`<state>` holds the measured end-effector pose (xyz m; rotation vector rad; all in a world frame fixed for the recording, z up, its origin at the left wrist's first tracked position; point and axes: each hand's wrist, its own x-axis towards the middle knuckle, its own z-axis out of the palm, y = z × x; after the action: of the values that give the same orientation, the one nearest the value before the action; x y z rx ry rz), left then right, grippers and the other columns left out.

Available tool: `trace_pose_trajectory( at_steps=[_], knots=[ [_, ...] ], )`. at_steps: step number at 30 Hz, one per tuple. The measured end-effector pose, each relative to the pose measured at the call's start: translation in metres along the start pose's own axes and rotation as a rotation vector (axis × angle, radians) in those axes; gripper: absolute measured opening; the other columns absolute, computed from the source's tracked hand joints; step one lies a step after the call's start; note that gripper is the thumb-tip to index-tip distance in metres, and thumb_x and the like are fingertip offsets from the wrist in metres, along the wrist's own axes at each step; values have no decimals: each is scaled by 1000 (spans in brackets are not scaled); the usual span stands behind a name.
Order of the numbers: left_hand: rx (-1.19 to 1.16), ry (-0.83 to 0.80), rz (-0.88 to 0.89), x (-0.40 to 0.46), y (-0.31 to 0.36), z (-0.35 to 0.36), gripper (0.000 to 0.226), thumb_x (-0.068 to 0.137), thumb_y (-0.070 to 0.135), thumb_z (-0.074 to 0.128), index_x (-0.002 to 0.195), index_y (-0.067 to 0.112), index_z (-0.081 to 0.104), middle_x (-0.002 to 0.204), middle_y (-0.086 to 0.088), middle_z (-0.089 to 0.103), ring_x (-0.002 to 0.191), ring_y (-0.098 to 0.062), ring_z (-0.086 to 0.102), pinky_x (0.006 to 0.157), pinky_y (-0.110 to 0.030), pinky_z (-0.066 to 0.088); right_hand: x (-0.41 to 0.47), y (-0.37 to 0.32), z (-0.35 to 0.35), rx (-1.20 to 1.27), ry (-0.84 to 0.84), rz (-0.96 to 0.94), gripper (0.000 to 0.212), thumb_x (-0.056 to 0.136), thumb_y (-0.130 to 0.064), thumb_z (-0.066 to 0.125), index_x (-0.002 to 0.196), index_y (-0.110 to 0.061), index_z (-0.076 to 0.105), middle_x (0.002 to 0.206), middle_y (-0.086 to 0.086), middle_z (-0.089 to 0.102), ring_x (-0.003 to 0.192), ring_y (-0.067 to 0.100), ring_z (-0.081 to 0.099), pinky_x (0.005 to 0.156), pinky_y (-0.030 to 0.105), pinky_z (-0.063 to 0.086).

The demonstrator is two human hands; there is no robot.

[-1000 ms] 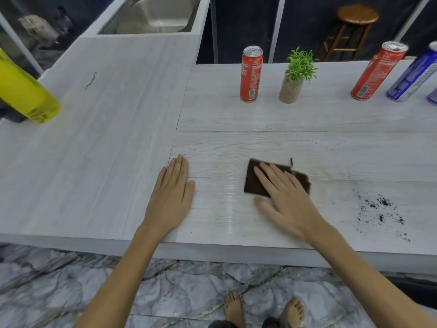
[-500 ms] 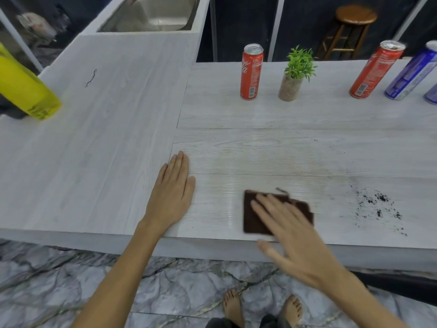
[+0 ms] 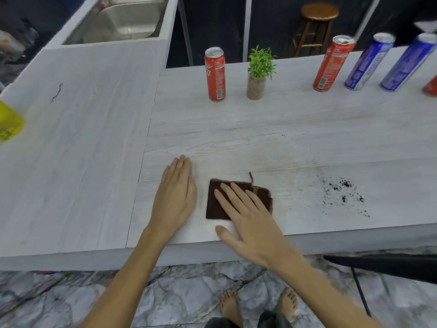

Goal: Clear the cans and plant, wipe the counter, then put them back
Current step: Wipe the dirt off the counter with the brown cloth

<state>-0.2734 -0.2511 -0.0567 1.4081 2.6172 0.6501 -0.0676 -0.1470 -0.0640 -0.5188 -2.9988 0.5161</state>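
Note:
My right hand [image 3: 248, 218] lies flat, fingers spread, pressing a dark brown cloth [image 3: 214, 204] onto the pale wood counter [image 3: 236, 138] near its front edge. Just left of the cloth my left hand [image 3: 176, 197] rests palm down on the counter, holding nothing. At the back stand a red can [image 3: 215, 74] and a small green plant in a speckled pot [image 3: 259, 74]. Further right along the back stand another red can [image 3: 331, 67] and two blue cans [image 3: 367, 65] [image 3: 406, 65]. Dark crumbs [image 3: 343, 192] are scattered on the counter to the right of the cloth.
A yellow bottle [image 3: 9, 124] stands at the far left edge. A sink [image 3: 125, 20] is set into the back left section. A wooden stool [image 3: 314, 27] stands behind the counter. A red object [image 3: 431, 87] shows at the right edge.
My right hand slid the cloth toward the front edge, then left, closer to my left hand. My left hand stayed flat on the counter.

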Motion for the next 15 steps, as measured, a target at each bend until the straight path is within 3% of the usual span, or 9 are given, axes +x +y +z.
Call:
trace_pose_trajectory(
  at_steps=[4, 8, 11, 15],
  knots=[
    [-20, -27, 50, 10, 28, 14, 54, 112, 27, 32, 161, 7, 27, 170, -9, 22, 158, -18, 16, 130, -37, 8, -64, 42, -16, 14, 22, 79, 73, 108, -63, 30, 168, -33, 2, 176, -13, -1, 162, 7, -4, 131, 35, 2],
    [-10, -96, 100, 18, 43, 25, 60, 112, 36, 25, 164, 10, 12, 173, -3, 3, 158, -11, -3, 130, -36, -2, -88, 106, -45, -6, 41, 222, 72, 107, -63, 27, 168, -32, 4, 176, -13, 0, 162, 7, -4, 131, 40, 7],
    [-7, -139, 79, 20, 54, 34, 63, 111, 42, 20, 165, 13, 2, 172, 0, -9, 156, -6, -16, 129, -34, -8, -64, 140, -57, -62, 56, 317, 76, 104, -65, 21, 168, -27, 6, 176, -6, 1, 162, 9, -5, 132, 39, 3],
    [91, -164, 66, 17, 60, 42, 67, 110, 45, 17, 164, 13, -5, 172, -2, -13, 157, -9, -18, 129, -38, -9, -3, 142, -58, -70, 61, 313, 77, 105, -64, 21, 169, -22, 8, 176, -1, 4, 163, 15, -4, 130, 37, -3]
  ],
)
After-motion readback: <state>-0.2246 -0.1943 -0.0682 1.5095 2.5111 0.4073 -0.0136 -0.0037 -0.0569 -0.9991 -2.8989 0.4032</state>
